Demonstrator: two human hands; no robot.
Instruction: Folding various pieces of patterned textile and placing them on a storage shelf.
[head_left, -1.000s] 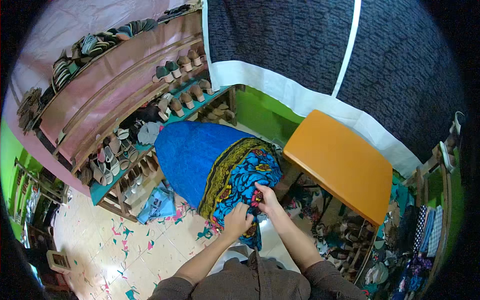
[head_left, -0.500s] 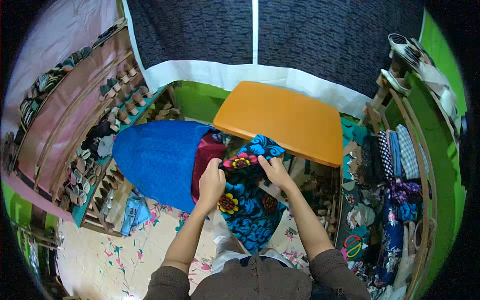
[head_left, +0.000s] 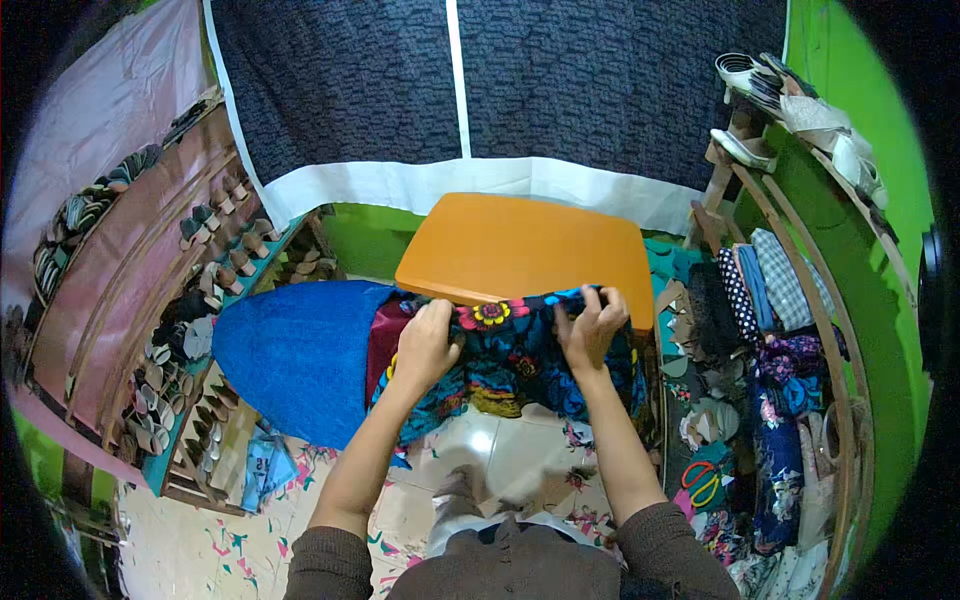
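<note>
A floral cloth (head_left: 520, 365), dark with blue, pink and yellow flowers, is stretched between my hands. My left hand (head_left: 427, 343) is closed on its upper edge beside the maroon end of a blue-covered ironing board (head_left: 295, 360). At the other end of that edge, my right hand (head_left: 592, 328) grips the cloth with bent fingers, near the front of an orange tabletop (head_left: 525, 245). Below my hands the cloth hangs in folds, part of it behind my forearms. Its lower left part lies against the board's side.
Shoe racks (head_left: 185, 400) line the left side. On the right, a wooden shelf holds folded fabrics (head_left: 790, 285), and yellow-and-red-handled scissors (head_left: 700, 484) lie near it. Coloured scraps (head_left: 235, 540) litter the tiled floor. A dark curtain (head_left: 340, 90) hangs at the back.
My hands have moved apart, the right one farther right, and the cloth has gone from bunched and hanging to spread wide between them. The whole view has shifted slightly.
</note>
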